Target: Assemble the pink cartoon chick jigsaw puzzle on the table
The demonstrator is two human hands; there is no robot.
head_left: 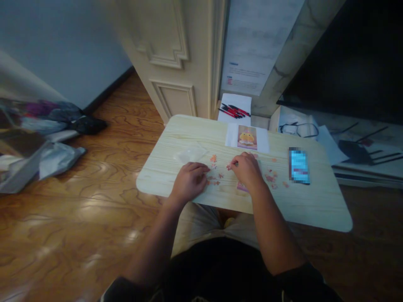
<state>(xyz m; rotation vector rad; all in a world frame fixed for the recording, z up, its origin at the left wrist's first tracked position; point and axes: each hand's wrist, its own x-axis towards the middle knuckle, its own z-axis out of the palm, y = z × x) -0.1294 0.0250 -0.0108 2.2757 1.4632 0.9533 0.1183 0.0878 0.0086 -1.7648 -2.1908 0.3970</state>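
Observation:
My right hand [247, 168] pinches a small pinkish puzzle piece [229, 167] between thumb and fingertips, just over the table. My left hand [190, 181] rests on the table to the left, its fingers extended and slightly bent, the thumb apart below them. Close to its fingertips lie several loose puzzle pieces [214, 183] in orange and pink. An orange piece [213, 158] lies farther back. Partly hidden under my right hand is a pink and purple joined section of puzzle [242, 187]. More loose pieces [271, 177] are scattered right of my right wrist.
A picture sheet [247, 137] with a yellow figure lies at the table's [324, 205] back edge. A clear plastic bag [189, 153] is at left, a phone [299, 165] at right. Behind the table are red and black pens [234, 111] on white paper and a cable [299, 129].

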